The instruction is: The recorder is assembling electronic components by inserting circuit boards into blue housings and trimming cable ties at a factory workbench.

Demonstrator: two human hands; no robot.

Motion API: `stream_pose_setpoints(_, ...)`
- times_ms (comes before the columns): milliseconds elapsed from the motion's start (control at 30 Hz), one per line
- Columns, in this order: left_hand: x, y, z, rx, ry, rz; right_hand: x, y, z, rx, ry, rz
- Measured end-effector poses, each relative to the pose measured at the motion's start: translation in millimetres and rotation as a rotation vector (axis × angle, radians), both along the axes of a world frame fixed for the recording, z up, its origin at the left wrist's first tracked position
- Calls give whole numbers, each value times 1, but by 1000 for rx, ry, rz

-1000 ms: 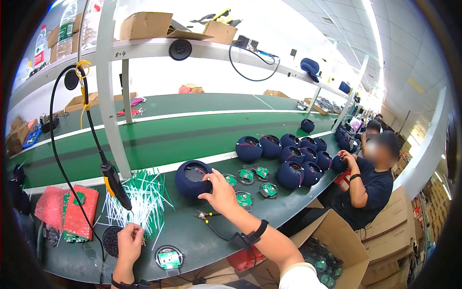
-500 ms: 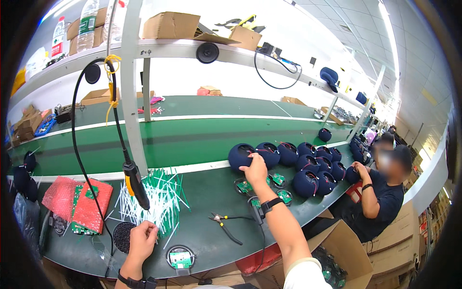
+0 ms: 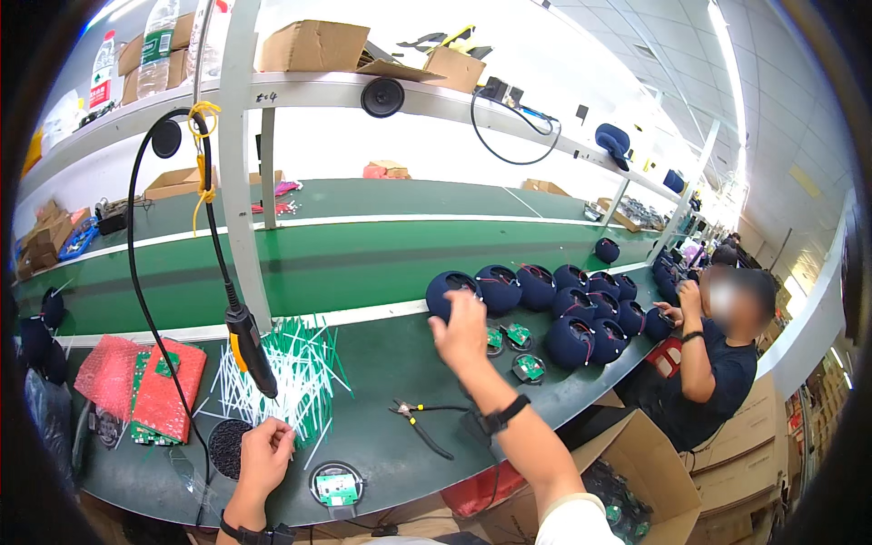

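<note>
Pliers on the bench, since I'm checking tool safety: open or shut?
Open: the pliers lie with their handles spread apart.

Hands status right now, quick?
Left hand: fingers pinched closed beside small black pieces; whether it holds anything can't be told.
Right hand: open, by a navy ball-shaped housing; contact can't be told.

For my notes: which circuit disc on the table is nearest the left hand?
The disc right of the left hand; the other discs lie near the balls.
</note>
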State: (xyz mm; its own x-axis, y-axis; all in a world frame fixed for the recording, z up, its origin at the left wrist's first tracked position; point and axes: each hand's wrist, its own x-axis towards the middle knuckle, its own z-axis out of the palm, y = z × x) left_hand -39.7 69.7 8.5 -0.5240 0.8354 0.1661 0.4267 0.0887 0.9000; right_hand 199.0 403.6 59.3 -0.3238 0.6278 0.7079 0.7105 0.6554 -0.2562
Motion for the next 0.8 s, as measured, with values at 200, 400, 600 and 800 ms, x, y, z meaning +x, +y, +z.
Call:
stream_pose_setpoints(200,7,-4,5,67,-20,-113,-39,-148,-29,-1290,312,875)
stream_pose_setpoints(400,7,-6,8,79,40,-206,-64,-185,-56,-1401,465,992)
stream_pose_setpoints(600,7,-7,11,77,75,-361,-57,-175,-62,-1405,451,958)
stream_pose_setpoints(800,6,-8,15,79,114,-381,-47,-177,-60,-1448,494,946)
